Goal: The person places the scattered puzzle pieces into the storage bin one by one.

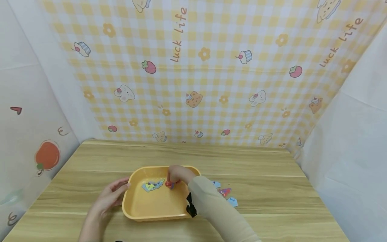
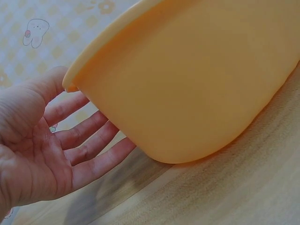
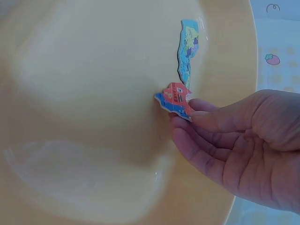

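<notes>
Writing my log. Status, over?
Right hand pinches red-and-blue piece inside yellow tray. Left hand holds tray's left side. Second piece nearby; no obstruction visible.

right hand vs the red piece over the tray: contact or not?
Touching. The right wrist view shows the right hand pinching the red piece by its edge, between thumb and fingers.

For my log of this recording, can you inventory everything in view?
Tray: 1, yellow-orange, on the table
Long piece: 1, light blue with yellow and purple, inside the tray
Held piece: 1, red and blue, in the right hand
Loose pieces: 3 visible, light blue or red-purple, right of the tray
Table: 1, wood-toned, beneath the tray
Backdrop: 1, yellow-white check, behind the table
Side panels: 2, white, left and right
Black device: 1, black, beside the right sleeve
Left hand: 1, bare, at the tray's left rim
Right hand: 1, bare, inside the tray
Right sleeve: 1, beige, right forearm
</notes>
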`<state>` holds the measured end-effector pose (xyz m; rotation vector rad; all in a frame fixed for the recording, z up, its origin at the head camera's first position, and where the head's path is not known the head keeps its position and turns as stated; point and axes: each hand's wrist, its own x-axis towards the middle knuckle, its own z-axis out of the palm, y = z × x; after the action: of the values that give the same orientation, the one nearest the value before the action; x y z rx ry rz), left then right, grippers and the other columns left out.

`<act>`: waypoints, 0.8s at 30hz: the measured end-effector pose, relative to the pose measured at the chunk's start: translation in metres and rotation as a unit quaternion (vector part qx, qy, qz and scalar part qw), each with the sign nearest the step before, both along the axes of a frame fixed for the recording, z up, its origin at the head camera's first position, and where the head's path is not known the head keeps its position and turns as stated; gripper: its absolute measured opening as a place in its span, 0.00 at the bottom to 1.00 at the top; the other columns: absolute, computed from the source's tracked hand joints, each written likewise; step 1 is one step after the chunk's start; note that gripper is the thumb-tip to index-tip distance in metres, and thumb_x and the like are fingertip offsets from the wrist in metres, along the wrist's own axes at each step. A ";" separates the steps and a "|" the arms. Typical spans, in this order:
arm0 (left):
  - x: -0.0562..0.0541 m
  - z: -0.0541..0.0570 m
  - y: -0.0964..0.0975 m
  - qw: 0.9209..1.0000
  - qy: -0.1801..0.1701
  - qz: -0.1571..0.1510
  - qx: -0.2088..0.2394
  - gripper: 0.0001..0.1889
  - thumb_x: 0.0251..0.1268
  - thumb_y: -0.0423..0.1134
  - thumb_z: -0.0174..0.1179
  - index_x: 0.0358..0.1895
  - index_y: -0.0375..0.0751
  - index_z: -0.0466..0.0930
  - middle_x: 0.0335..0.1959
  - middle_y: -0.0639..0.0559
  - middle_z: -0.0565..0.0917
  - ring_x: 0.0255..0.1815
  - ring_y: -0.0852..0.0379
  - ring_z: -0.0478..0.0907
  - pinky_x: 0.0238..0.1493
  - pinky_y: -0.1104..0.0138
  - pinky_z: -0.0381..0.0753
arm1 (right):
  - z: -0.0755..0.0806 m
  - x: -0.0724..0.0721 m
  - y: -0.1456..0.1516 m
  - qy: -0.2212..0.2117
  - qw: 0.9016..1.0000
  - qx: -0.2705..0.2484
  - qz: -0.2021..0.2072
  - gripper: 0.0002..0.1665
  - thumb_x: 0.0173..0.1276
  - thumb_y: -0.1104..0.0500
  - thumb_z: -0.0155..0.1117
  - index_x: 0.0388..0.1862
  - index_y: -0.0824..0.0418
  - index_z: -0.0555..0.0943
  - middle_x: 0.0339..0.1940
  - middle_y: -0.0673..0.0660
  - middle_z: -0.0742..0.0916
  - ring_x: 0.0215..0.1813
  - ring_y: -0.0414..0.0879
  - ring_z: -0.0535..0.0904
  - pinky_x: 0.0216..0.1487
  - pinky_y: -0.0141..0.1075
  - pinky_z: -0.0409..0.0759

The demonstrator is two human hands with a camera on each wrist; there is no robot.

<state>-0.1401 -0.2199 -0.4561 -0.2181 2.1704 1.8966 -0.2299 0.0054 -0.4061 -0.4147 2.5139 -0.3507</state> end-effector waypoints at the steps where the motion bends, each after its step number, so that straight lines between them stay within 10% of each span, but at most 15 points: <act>1: 0.000 0.000 0.000 1.000 -0.001 0.000 0.000 0.31 0.66 0.45 0.52 0.67 0.31 0.54 0.67 0.32 0.59 0.52 0.58 0.74 0.49 0.57 0.82 | 0.000 0.000 0.000 0.000 1.000 0.001 -0.001 0.11 0.58 0.74 0.55 0.31 0.64 0.83 0.25 0.52 0.78 0.19 0.40 0.67 0.20 0.28 0.73; 6: 0.000 0.000 0.000 1.000 0.000 0.000 -0.003 0.31 0.66 0.45 0.51 0.67 0.31 0.54 0.68 0.31 0.58 0.52 0.57 0.74 0.48 0.58 0.82 | -0.023 -0.012 -0.003 0.029 0.999 0.027 0.009 0.12 0.56 0.73 0.55 0.28 0.61 0.83 0.28 0.52 0.82 0.22 0.42 0.70 0.18 0.29 0.69; 10: -0.001 0.000 0.001 1.000 0.002 0.000 -0.007 0.31 0.67 0.45 0.51 0.67 0.31 0.55 0.68 0.31 0.57 0.56 0.53 0.72 0.49 0.57 0.82 | -0.071 -0.039 -0.001 0.045 0.998 0.014 0.032 0.09 0.55 0.68 0.57 0.29 0.57 0.83 0.29 0.50 0.81 0.25 0.41 0.71 0.20 0.29 0.70; 13: -0.001 0.000 0.001 1.000 0.004 -0.004 -0.011 0.31 0.67 0.45 0.50 0.67 0.31 0.54 0.68 0.31 0.56 0.57 0.50 0.71 0.49 0.56 0.82 | -0.067 -0.039 0.002 0.019 1.000 -0.006 0.023 0.04 0.58 0.64 0.61 0.30 0.59 0.83 0.28 0.50 0.80 0.28 0.42 0.72 0.25 0.30 0.73; 18: 0.000 0.000 0.002 1.000 -0.001 -0.002 -0.011 0.31 0.67 0.45 0.51 0.67 0.31 0.54 0.68 0.30 0.56 0.57 0.49 0.71 0.49 0.56 0.82 | -0.006 -0.001 0.004 0.019 1.000 -0.001 -0.002 0.07 0.61 0.64 0.59 0.37 0.61 0.81 0.34 0.53 0.81 0.33 0.43 0.72 0.34 0.30 0.77; 24: 0.000 -0.001 0.001 1.000 -0.004 -0.001 -0.012 0.31 0.67 0.45 0.50 0.67 0.32 0.54 0.69 0.31 0.56 0.62 0.43 0.67 0.50 0.55 0.81 | 0.008 0.009 0.013 0.019 0.999 -0.031 0.004 0.11 0.62 0.64 0.57 0.43 0.63 0.79 0.41 0.55 0.82 0.38 0.44 0.73 0.42 0.31 0.78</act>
<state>-0.1401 -0.2188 -0.4574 -0.2271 2.1875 1.8656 -0.2205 0.0186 -0.3984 -0.4607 2.5419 -0.4219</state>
